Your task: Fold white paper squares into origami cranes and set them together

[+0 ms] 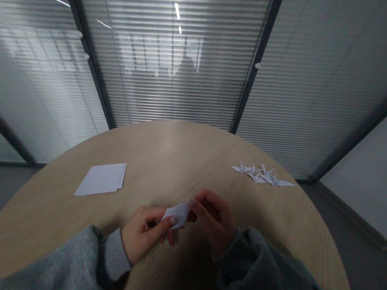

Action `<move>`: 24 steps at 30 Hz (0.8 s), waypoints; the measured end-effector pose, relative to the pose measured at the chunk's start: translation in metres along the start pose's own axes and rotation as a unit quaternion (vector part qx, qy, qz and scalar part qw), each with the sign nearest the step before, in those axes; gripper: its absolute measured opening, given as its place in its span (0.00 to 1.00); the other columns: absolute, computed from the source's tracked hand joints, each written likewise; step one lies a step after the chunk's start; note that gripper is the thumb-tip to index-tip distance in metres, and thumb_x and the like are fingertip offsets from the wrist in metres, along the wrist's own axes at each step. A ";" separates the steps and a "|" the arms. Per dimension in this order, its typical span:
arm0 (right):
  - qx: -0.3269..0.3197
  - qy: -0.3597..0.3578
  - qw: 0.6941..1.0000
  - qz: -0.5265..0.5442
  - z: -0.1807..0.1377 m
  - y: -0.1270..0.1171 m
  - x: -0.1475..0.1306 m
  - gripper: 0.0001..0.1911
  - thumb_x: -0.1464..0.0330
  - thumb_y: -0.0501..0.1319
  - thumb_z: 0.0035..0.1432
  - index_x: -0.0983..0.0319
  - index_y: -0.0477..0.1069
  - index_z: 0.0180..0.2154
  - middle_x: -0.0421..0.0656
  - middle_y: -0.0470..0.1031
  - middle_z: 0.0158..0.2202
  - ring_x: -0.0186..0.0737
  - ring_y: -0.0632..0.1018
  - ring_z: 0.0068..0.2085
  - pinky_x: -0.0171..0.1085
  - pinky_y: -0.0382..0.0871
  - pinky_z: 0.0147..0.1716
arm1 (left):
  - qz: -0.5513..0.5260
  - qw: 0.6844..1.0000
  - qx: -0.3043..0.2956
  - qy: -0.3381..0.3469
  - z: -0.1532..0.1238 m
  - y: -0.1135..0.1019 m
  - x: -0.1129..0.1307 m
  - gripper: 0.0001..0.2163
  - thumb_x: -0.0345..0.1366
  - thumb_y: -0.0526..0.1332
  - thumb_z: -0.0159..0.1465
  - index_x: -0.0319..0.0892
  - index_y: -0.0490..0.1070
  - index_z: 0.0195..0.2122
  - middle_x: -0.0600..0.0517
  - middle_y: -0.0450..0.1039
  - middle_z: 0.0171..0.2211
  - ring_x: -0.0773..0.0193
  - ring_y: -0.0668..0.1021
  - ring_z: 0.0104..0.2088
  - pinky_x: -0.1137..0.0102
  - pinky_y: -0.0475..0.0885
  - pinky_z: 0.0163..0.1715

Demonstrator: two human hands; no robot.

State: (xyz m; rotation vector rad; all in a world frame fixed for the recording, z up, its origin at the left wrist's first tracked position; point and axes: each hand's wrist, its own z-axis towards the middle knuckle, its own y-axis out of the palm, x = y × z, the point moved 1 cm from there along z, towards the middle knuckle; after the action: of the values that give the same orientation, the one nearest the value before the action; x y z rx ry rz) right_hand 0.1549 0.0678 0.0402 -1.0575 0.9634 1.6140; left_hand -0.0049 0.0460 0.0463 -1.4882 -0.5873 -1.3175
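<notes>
Left hand (pixel 139 235) and right hand (pixel 215 223) meet over the near middle of the round wooden table (pixel 172 156), both pinching one small folded piece of white paper (pixel 177 210). Too hard a pull by the right fingers could tear it or drag a crease out of line, since the grip there catches only its right end. If the left thumb eased off, the layers might spring apart; a thumb pressed down askew could set a crooked fold. Loose cuffs seem a smaller risk: the right sleeve (pixel 266 286), swung outward, might brush the cluster of paper cranes (pixel 261 177) at the table's far right.

As for pose, the left forearm comes in from the table's near left, thumb flat on top of the paper and fingers curled beneath. From the near right, the other wrist bends inward, thumb and forefinger closed on the paper's edge; its remaining fingers are partly hidden. Toward the table's left side lies a stack of white paper sheets (pixel 100 180), apart from both hands.
</notes>
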 end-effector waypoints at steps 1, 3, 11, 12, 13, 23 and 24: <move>-0.001 0.000 1.000 0.007 0.000 0.000 0.000 0.20 0.53 0.62 0.51 0.62 0.65 0.22 0.37 0.67 0.17 0.30 0.68 0.20 0.32 0.63 0.21 | 0.002 1.000 0.000 0.002 0.000 0.000 0.000 0.23 0.51 0.52 0.62 0.36 0.72 0.24 0.50 0.71 0.16 0.69 0.67 0.17 0.75 0.63 0.19; -0.002 -0.003 1.000 0.020 0.000 0.000 -0.001 0.19 0.54 0.62 0.51 0.62 0.65 0.21 0.37 0.67 0.17 0.30 0.68 0.20 0.31 0.63 0.21 | 0.006 1.000 -0.002 0.004 0.000 0.000 0.000 0.23 0.51 0.52 0.62 0.36 0.72 0.24 0.50 0.71 0.17 0.69 0.67 0.17 0.75 0.63 0.19; -0.030 0.026 0.999 0.030 0.001 0.000 0.004 0.20 0.52 0.63 0.49 0.62 0.66 0.25 0.37 0.68 0.19 0.30 0.69 0.21 0.31 0.65 0.21 | -0.011 1.000 0.000 0.002 0.001 0.000 -0.003 0.23 0.52 0.52 0.62 0.36 0.72 0.27 0.50 0.72 0.16 0.70 0.67 0.16 0.75 0.63 0.18; -0.038 0.036 0.998 0.026 0.001 0.000 0.005 0.20 0.52 0.64 0.47 0.62 0.66 0.25 0.36 0.67 0.20 0.30 0.69 0.21 0.31 0.65 0.21 | -0.015 1.000 0.000 0.002 0.000 0.000 -0.003 0.23 0.53 0.52 0.62 0.36 0.72 0.27 0.49 0.72 0.16 0.70 0.67 0.16 0.75 0.63 0.18; -0.042 0.043 0.998 0.022 0.001 0.000 0.006 0.21 0.51 0.65 0.45 0.62 0.66 0.25 0.36 0.67 0.20 0.30 0.69 0.21 0.31 0.65 0.21 | -0.019 1.000 0.001 0.002 0.000 0.001 -0.004 0.23 0.53 0.52 0.62 0.36 0.72 0.27 0.49 0.72 0.16 0.70 0.67 0.16 0.76 0.63 0.18; -0.013 0.098 0.995 0.026 0.003 0.000 0.012 0.24 0.51 0.69 0.37 0.62 0.63 0.20 0.35 0.68 0.18 0.30 0.70 0.20 0.32 0.65 0.20 | -0.040 0.999 -0.027 -0.019 0.001 0.004 -0.008 0.22 0.53 0.52 0.62 0.36 0.70 0.31 0.53 0.71 0.14 0.73 0.63 0.11 0.78 0.58 0.13; -0.010 0.102 0.994 0.028 0.003 0.000 0.012 0.24 0.50 0.69 0.36 0.62 0.63 0.20 0.35 0.68 0.17 0.30 0.70 0.19 0.31 0.65 0.20 | -0.041 0.998 -0.030 -0.024 0.000 0.004 -0.009 0.22 0.53 0.52 0.62 0.36 0.70 0.32 0.54 0.69 0.13 0.73 0.62 0.11 0.79 0.57 0.12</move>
State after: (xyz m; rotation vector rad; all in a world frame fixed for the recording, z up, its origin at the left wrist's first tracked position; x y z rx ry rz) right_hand 0.1526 0.0742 0.0299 -1.2366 1.1209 1.5858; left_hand -0.0040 0.0472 0.0372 -1.5628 -0.6519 -1.3762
